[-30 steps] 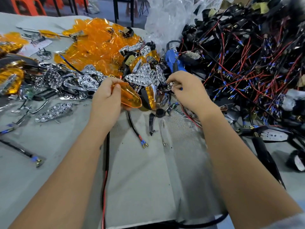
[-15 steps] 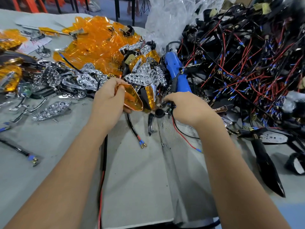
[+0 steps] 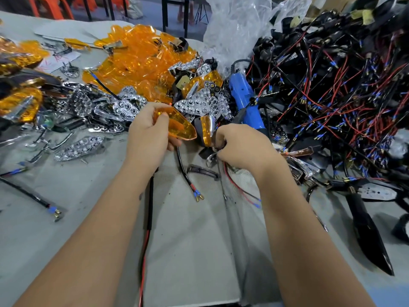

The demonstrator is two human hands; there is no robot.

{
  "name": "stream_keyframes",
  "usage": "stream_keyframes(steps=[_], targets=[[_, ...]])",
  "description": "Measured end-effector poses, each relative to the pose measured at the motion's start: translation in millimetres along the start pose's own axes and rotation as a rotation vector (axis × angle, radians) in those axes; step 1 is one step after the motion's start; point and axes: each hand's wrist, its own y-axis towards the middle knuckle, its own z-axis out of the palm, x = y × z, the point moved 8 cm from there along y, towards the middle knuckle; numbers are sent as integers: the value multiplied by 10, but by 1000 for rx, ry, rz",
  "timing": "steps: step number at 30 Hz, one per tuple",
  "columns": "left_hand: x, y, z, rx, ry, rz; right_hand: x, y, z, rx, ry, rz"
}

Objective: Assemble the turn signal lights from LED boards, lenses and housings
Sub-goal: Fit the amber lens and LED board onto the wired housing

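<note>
counter [image 3: 190,251]: grey cloth cover, creased down the middle, parts spread on it
black housing [image 3: 369,235]: lies near right, pointed tip toward viewer
loose lead [image 3: 188,173]: black sleeve, red and blue ends with fork terminals, between the two wrists
left hand [image 3: 147,138]: fingers curled round an amber lens [image 3: 177,125], thumb on top, tip pointing right
right hand [image 3: 241,147]: just right of the lens, fingers curled on a small part with red and black wires [image 3: 234,185] trailing under the wrist; the part itself is hidden, cannot tell what
chrome reflectors [image 3: 199,105]: cluster just beyond both hands, more scattered left
blue tool [image 3: 245,100]: behind right hand, at edge of wire pile
amber lens pile [image 3: 143,56]: far centre-left
wired housings heap [image 3: 332,85]: far right, black shells tangled with red and blue leads
clear plastic bag [image 3: 232,25]: far centre, crumpled
</note>
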Motion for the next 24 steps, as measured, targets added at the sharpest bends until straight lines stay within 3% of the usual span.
stream_keyframes(steps=[5, 8, 10, 12, 15, 19, 21, 24], targets=[[-9, 21, -52, -36, -91, -14, 88, 66, -174, -313, 64, 12], [-8, 22, -48, -47, -103, -27, 98, 112, -236, -400, 304, 20], [-18, 20, -47, -59, -111, -25, 70, 152, -203, -382, 527, 54], [-15, 29, -47, -63, -114, -26, 41, 165, -172, -377, 588, 94], [15, 48, -45, -58, -213, -62, -46, 127, -108, -371, 568, 157], [60, 53, 15, -22, -562, -163, -126, 127, 74, -145, 547, 96], [47, 40, 38, -4, -614, -169, -99, 138, 120, -75, 473, 9], [51, 17, 67, 16, -631, -185, -83, 166, 145, -101, 425, -39]])
